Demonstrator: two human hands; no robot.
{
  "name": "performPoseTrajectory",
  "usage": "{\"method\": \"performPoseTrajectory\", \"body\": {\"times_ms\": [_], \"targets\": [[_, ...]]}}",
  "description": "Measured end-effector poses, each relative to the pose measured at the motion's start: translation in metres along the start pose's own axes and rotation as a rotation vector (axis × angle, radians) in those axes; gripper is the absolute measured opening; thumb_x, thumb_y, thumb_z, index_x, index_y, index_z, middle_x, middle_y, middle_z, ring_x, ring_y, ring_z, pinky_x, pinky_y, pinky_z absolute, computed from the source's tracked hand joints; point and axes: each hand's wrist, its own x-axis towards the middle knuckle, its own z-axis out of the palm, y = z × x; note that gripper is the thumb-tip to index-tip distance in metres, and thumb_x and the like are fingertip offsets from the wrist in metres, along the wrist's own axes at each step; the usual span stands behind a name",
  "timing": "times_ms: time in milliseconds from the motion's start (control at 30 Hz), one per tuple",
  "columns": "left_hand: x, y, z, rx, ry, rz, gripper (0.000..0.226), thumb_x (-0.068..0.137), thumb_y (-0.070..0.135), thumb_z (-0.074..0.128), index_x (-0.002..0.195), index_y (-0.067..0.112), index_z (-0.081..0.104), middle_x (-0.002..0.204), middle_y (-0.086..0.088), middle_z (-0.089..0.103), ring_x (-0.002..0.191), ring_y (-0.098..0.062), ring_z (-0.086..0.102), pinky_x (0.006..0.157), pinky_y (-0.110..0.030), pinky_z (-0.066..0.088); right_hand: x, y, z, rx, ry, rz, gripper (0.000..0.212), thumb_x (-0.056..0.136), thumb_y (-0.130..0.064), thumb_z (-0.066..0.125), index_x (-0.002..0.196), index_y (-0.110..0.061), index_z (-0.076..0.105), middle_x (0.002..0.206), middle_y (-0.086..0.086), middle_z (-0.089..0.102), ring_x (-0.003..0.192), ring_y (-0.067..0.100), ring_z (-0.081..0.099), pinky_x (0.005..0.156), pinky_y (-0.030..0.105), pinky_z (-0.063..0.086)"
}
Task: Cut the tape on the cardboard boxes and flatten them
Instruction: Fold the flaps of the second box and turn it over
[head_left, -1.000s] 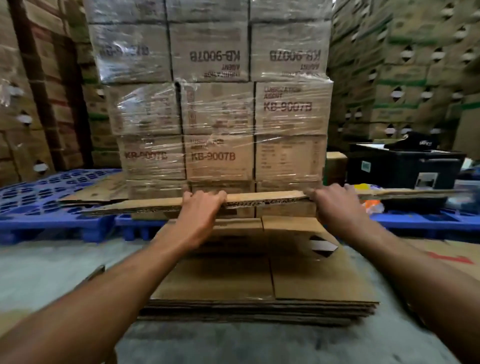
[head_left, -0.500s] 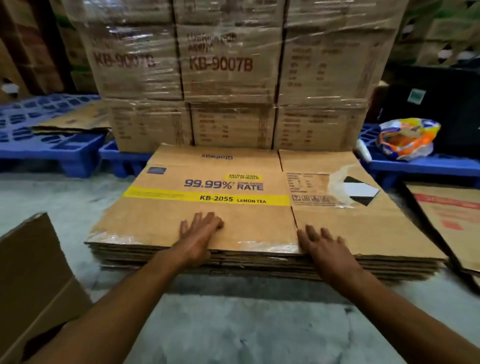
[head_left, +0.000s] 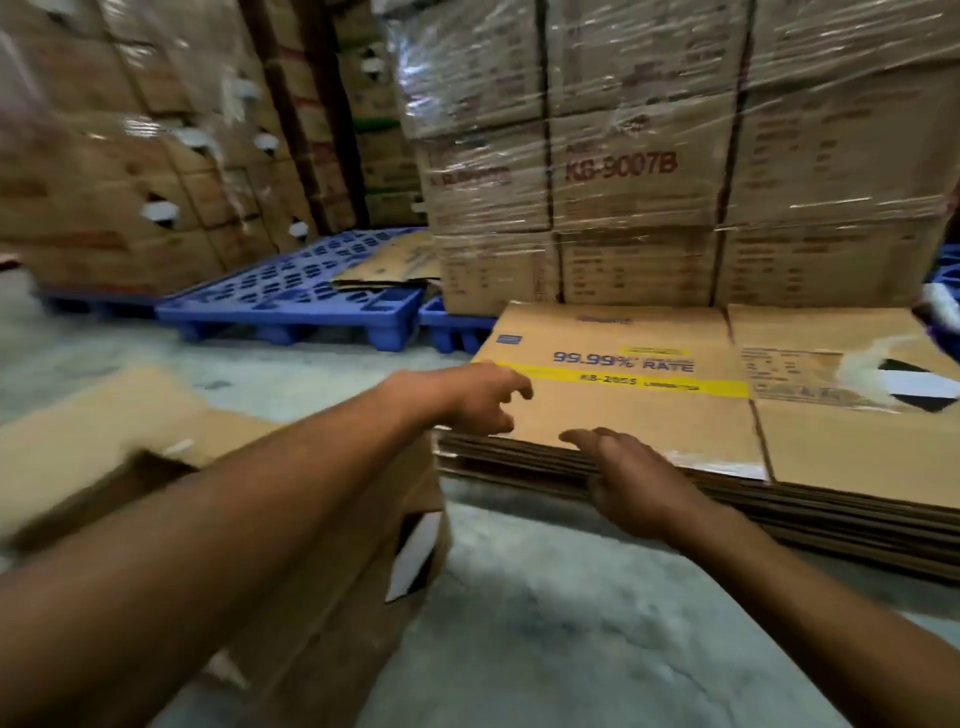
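A stack of flattened cardboard boxes (head_left: 675, 473) lies on the concrete floor at the right; its top sheet (head_left: 639, 410) has a yellow stripe and blue print. My left hand (head_left: 467, 397) hovers at the stack's left corner, fingers loosely apart, holding nothing. My right hand (head_left: 631, 478) is over the stack's near edge, fingers spread and empty. An unflattened cardboard box (head_left: 130, 447) with open flaps stands at the lower left, partly under my left forearm.
A shrink-wrapped pallet of cartons (head_left: 644, 171) rises right behind the stack. A blue plastic pallet (head_left: 291, 301) with a loose cardboard sheet (head_left: 395, 265) lies at the left. Stacked cartons (head_left: 104, 182) fill the far left. Grey floor (head_left: 545, 623) lies between me and the stack.
I laid the flat box onto the stack and pressed it, then both hands lifted off. My view and hands have swung left, bringing the open box at the lower left into view.
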Motion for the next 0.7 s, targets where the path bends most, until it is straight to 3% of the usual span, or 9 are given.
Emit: {"method": "performPoseTrajectory", "body": {"times_ms": [167,267,300,367,467,600,700], "targets": [[-0.12,-0.052,-0.035,0.034,0.113,-0.175,0.045,0.088,-0.001,0.038,0.13,0.012,0.051,0.126,-0.013,0.058,0.114,-0.027,0.055,0.095,-0.039,0.044,-0.007,-0.138,0.001,0.156,0.128,-0.34,0.055,0.081,-0.006,0.054,0.132,-0.022,0.044,0.136,0.004,0.046,0.118,0.03,0.051,0.087,0.039,0.047],[-0.182,-0.088,-0.026,0.054,0.079,-0.298,0.047,0.085,-0.005,0.039,0.126,0.013,0.054,0.124,-0.011,0.061,0.113,-0.024,0.057,0.098,-0.041,0.045,-0.013,-0.196,0.02,0.061,0.09,-0.485,0.079,0.08,0.001,0.056,0.144,-0.032,0.023,0.155,-0.003,0.021,0.125,0.028,0.047,0.09,0.04,0.047],[-0.198,-0.096,-0.019,0.043,0.04,-0.331,0.046,0.085,-0.004,0.041,0.125,0.013,0.056,0.124,-0.011,0.061,0.113,-0.023,0.057,0.098,-0.041,0.046,-0.015,-0.209,0.031,0.022,0.052,-0.515,0.084,0.08,0.003,0.056,0.145,-0.035,0.019,0.157,-0.003,0.017,0.121,0.029,0.049,0.084,0.037,0.047],[-0.224,-0.106,-0.004,0.024,-0.04,-0.379,0.039,0.087,0.0,0.047,0.121,0.014,0.059,0.122,-0.01,0.062,0.112,-0.023,0.058,0.098,-0.04,0.046,-0.021,-0.225,0.048,-0.027,0.035,-0.569,0.072,0.082,0.003,0.057,0.14,-0.029,0.03,0.146,0.004,0.034,0.105,0.027,0.054,0.071,0.032,0.04],[-0.253,-0.104,0.021,-0.051,-0.002,-0.376,0.027,0.096,0.023,0.046,0.113,0.012,0.064,0.114,-0.01,0.065,0.107,-0.026,0.059,0.093,-0.041,0.046,-0.037,-0.221,0.05,-0.001,0.169,-0.479,0.029,0.087,-0.004,0.054,0.114,-0.014,0.056,0.113,0.009,0.053,0.098,0.029,0.056,0.068,0.033,0.036],[-0.274,-0.06,0.051,-0.264,0.145,-0.389,0.088,0.083,0.074,0.018,0.102,0.002,0.064,0.097,-0.021,0.065,0.088,-0.029,0.062,0.086,-0.038,0.046,-0.069,-0.177,0.025,-0.072,0.181,-0.362,0.021,0.082,0.002,0.053,0.098,-0.009,0.061,0.103,0.013,0.056,0.095,0.035,0.059,0.065,0.033,0.035],[-0.268,-0.002,0.063,-0.269,0.211,-0.303,0.07,0.084,0.068,0.02,0.067,0.006,0.048,0.068,-0.017,0.047,0.063,-0.025,0.048,0.064,-0.033,0.037,-0.108,-0.123,-0.01,-0.135,0.113,-0.335,0.018,0.078,0.004,0.054,0.086,-0.011,0.061,0.096,0.011,0.057,0.093,0.034,0.059,0.064,0.032,0.035]]}}
